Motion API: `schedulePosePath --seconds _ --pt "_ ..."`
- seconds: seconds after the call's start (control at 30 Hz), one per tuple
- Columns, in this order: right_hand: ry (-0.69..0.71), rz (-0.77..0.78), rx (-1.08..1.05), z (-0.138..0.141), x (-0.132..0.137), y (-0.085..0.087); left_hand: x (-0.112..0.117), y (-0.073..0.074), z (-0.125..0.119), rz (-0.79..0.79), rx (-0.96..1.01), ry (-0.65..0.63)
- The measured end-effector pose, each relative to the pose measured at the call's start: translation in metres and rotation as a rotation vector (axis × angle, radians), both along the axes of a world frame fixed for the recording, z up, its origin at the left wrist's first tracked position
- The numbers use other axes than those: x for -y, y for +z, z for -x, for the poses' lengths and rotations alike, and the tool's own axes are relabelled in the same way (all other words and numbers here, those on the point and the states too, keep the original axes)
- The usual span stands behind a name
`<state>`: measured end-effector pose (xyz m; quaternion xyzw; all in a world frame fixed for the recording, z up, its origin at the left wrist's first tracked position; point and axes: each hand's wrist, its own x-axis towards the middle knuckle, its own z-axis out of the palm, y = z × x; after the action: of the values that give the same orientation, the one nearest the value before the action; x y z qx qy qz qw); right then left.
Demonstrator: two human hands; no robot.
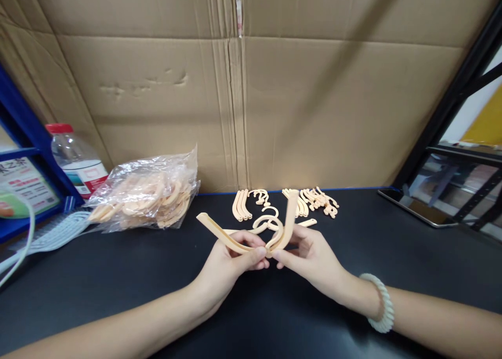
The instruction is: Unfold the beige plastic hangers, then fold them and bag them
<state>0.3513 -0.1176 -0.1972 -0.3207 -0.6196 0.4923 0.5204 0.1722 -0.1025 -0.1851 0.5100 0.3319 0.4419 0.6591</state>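
while the left hand (227, 262) and the right hand (316, 254) come close together just below the middle of the frame, they grip a pale tan hanger (269, 251) between them; both hands are closed on it, with the thumbs in front; one long arm (219, 232) of the hanger goes up to the left, the other long arm (291, 217) goes up to the right, and a round hook (280, 228) curls up between them; the left fingers pinch near the bottom of the left arm, and the right fingers pinch near the bottom of the right arm; a twisty pale band (381, 302) is around the right wrist

just behind the hands, more tan pieces (311, 223) lie on the black table (117, 291); farther back, near the middle, are curved bars (242, 205) side by side, with small hooks (262, 196) next to them; a bit to the right are more bars and a pile of little pieces (323, 202); at the middle left sits a clear bag (145, 191) full of tan parts, and a bottle (76, 157) with a red cap stands behind it; a dark flat screen (415, 207) lies at the middle right; a big cardboard wall (314, 97) fills the top
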Motion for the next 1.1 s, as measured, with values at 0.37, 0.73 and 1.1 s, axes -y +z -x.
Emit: schedulePosePath --seconds 0.37,0.73,1.1 --pt "0.116 -0.056 0.390 -0.069 -0.028 0.048 -0.020 0.024 0.011 0.095 0.081 0.095" --pt "-0.040 -0.509 0.943 -0.094 -0.038 0.060 -0.071 0.067 0.053 -0.030 -0.217 -0.045" --pt "0.017 -0.475 1.140 -0.099 -0.044 0.048 -0.073 0.062 0.060 -0.901 -1.189 -0.263"
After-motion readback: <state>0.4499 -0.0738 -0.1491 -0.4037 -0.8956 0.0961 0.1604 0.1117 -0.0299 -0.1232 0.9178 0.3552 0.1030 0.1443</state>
